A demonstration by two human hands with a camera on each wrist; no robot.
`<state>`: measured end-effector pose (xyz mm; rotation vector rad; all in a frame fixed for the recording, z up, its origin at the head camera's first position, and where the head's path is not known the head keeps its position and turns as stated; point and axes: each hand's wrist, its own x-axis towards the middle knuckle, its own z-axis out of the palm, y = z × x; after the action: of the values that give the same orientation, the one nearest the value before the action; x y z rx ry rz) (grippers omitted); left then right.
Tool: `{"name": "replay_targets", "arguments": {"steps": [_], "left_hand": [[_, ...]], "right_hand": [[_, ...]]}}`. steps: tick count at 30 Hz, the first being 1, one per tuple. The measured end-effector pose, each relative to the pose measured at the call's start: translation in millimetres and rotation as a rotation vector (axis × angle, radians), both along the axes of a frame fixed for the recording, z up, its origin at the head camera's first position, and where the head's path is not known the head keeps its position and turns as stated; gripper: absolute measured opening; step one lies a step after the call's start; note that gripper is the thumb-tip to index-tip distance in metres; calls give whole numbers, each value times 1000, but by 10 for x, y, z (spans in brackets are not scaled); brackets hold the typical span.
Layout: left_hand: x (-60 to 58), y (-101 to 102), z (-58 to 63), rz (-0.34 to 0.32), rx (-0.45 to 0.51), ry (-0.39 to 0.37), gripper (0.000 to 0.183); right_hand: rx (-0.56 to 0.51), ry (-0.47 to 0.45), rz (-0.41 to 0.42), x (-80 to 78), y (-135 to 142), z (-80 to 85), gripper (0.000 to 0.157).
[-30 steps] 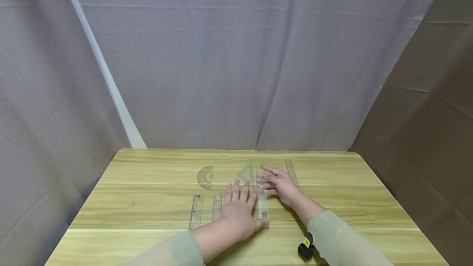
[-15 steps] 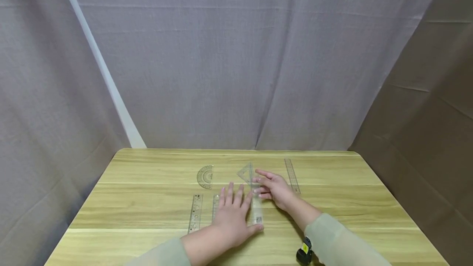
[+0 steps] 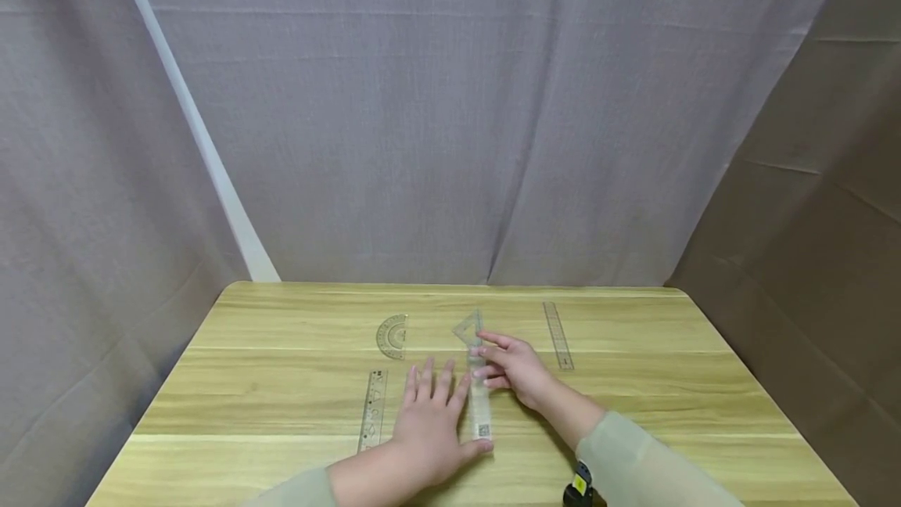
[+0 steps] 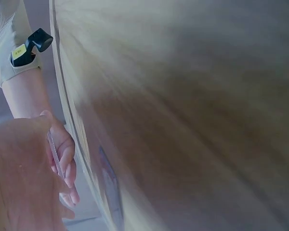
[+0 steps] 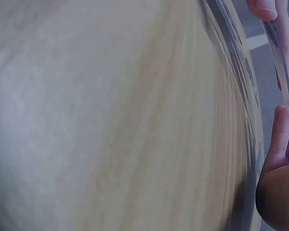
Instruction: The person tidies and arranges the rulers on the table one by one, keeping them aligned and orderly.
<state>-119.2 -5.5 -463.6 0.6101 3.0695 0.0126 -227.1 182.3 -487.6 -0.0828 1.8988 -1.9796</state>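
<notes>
A clear ruler (image 3: 480, 409) with a square printed code at its near end spans between my two hands, close over the table. My right hand (image 3: 517, 370) holds it along the right edge, its fingers curled round it in the left wrist view. My left hand (image 3: 431, 422) is spread palm down, fingers straight. Its thumb touches the ruler's near end and its index fingertip is at the left edge. Edge-on in the right wrist view, the ruler (image 5: 282, 67) shows against the curtain. A clear set square (image 3: 468, 327) lies just beyond, overlapped by the ruler's far end.
On the wooden table (image 3: 281, 397) lie a protractor (image 3: 392, 336) at back left, a stencil ruler (image 3: 372, 411) left of my left hand, and another ruler (image 3: 559, 336) at right. Grey curtains (image 3: 394, 139) stand behind. A black wrist camera (image 3: 579, 487) sits by my right sleeve.
Both hands have moved left and slightly toward me, carrying the ruler between them. A small ruler seen earlier beside my left hand is now hidden beneath it.
</notes>
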Motion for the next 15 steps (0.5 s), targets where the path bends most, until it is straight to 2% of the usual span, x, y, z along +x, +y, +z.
{"name": "replay_targets", "arguments": {"steps": [15], "left_hand": [[138,-178,-27,4,20,-10,106]], "right_hand": [[-8,-15,55,117,-201,-15,53]]}}
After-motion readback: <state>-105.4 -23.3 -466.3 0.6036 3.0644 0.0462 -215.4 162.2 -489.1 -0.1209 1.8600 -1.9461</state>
